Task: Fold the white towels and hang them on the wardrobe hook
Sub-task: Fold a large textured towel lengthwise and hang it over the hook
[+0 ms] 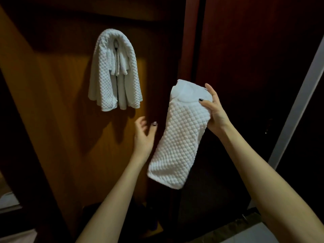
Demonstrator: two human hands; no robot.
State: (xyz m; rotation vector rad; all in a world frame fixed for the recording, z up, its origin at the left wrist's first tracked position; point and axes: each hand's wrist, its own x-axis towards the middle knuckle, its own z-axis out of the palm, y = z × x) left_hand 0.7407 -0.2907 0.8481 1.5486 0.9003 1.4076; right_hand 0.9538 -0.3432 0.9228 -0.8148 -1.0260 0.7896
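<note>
**Both arms raised, one hand gripping**

The right hand [215,111] is held high on a bare forearm, its thumb and fingers [210,90] pinching the upper end of a folded towel [178,137]. The left hand [142,137] hovers lower, fingers loosely curled and holding nothing.

The hung towels [114,71] drape against the wardrobe panel [57,106], up at the far left. To their right and nearer, the folded towel [180,135] hangs tilted in front of the door [245,50], its top end leaning right. The right hand [216,112] grips its upper right edge. The left hand [142,137] hovers just left of it, not touching, below the hung towels. A slanted strip [296,109] runs along the right side
</note>
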